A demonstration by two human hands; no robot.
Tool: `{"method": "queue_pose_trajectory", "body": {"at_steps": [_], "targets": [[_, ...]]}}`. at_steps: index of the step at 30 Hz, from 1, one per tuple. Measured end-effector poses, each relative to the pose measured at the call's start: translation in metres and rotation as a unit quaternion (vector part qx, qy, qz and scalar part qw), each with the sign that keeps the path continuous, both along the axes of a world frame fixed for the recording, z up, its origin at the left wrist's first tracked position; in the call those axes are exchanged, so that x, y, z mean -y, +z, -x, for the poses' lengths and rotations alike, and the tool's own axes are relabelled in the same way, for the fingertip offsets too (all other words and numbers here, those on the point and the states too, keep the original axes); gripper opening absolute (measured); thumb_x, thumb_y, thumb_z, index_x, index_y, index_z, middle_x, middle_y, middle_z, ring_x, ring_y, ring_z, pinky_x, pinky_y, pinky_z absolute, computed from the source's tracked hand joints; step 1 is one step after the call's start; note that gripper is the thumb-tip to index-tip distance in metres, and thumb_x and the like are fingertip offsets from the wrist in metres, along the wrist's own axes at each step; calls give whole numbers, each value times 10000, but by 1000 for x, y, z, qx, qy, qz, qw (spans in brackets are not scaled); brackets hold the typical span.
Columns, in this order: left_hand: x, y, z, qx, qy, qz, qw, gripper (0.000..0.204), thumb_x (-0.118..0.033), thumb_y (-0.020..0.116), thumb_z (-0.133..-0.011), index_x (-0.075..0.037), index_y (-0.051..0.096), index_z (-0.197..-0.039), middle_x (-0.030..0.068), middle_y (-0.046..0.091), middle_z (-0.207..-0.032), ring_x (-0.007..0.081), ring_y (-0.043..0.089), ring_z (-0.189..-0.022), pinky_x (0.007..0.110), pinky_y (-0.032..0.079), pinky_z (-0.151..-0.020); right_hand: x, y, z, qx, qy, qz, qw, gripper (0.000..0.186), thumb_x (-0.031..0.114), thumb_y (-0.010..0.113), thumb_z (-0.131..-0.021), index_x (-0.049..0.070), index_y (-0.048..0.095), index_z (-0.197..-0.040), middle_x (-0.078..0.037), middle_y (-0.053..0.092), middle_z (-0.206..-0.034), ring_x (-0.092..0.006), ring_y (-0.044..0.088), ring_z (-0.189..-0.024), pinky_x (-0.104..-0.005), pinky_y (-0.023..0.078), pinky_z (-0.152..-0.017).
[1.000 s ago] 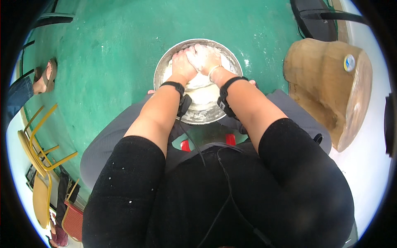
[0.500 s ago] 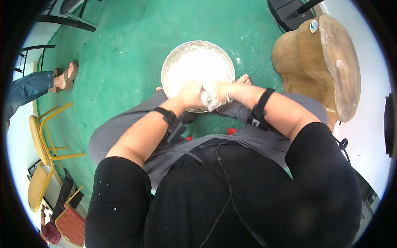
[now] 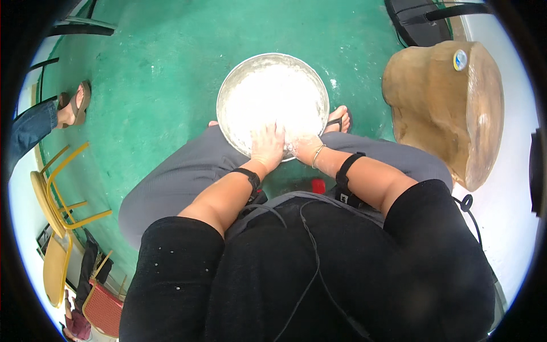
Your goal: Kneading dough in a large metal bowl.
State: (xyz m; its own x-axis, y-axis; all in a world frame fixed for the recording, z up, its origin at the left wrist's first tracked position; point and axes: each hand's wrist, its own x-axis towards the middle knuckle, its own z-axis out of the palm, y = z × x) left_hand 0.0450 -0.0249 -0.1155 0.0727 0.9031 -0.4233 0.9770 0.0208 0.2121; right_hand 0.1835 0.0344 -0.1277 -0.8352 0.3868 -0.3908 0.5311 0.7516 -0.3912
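Note:
A round metal basin (image 3: 224, 94) sits on the floor between my legs, holding a bright white powder like flour (image 3: 276, 94). My left hand (image 3: 268, 143) lies over the basin's near side, palm down. Its fingers are stretched forward onto the powder, and I see nothing gripped in it. Beside it, my right hand (image 3: 303, 148) reaches over the near right rim, dusted white, with a thin bracelet at the wrist. Its fingers blend into the glare of the powder, so their pose is unclear. The two hands are close together.
A smooth wooden stump (image 3: 433, 102) stands at the right by the white wall. Yellow-framed chairs (image 3: 51, 196) line the left side, near another person's sandalled foot (image 3: 78, 105). A black chair base (image 3: 419, 23) is at the far right. Cables hang over my shirt.
My hands were pressed together over a whitish lump at the basin's near edge. Now they are side by side, the left fingers extended over the powder.

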Motion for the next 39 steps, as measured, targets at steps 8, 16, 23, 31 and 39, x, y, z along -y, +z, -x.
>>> {"method": "queue_pose_trajectory", "body": {"at_steps": [8, 16, 23, 31, 39], "targets": [[-43, -52, 38, 78, -73, -99, 989, 641, -472, 587, -719, -227, 412, -1285, 142, 397, -1230, 339, 339, -1158, 611, 251, -907, -76, -7, 29, 55, 37, 84, 994, 217, 173, 495, -799, 86, 613, -958, -132, 633, -902, -270, 613, -872, -389, 476, -761], [-114, -59, 71, 86, -70, -161, 981, 582, -404, 620, -718, -174, 475, -1233, 134, 478, -1159, 317, 443, -1085, 467, 347, -882, -125, -37, 58, 3, -49, -41, 998, 289, 289, 625, -714, 143, 618, -963, -112, 613, -971, -279, 582, -921, -415, 445, -800], [-140, -15, 81, 103, -8, 67, 992, 734, -467, 688, -661, -86, 462, -1247, 208, 545, -1145, 328, 523, -1057, 397, 408, -896, -120, 13, 71, 32, -99, -210, 972, 530, 355, 748, -594, 138, 612, -1058, -137, 612, -1045, -277, 581, -966, -392, 450, -827], [-82, 37, 37, 113, -88, 97, 985, 642, -471, 778, -519, 5, 624, -923, 202, 631, -905, 321, 609, -836, 385, 476, -754, -87, 22, 10, 102, 8, 68, 992, 492, 373, 731, -602, 103, 644, -1004, -144, 644, -956, -286, 614, -885, -370, 467, -816], [-12, 44, 7, -12, -119, -8, 993, 524, -311, 744, -611, -31, 541, -1005, 159, 604, -883, 287, 593, -869, 353, 459, -777, 10, 12, -2, 9, -187, 29, 982, 243, 180, 610, -690, 27, 634, -877, -189, 634, -861, -313, 613, -834, -397, 476, -761]]}}
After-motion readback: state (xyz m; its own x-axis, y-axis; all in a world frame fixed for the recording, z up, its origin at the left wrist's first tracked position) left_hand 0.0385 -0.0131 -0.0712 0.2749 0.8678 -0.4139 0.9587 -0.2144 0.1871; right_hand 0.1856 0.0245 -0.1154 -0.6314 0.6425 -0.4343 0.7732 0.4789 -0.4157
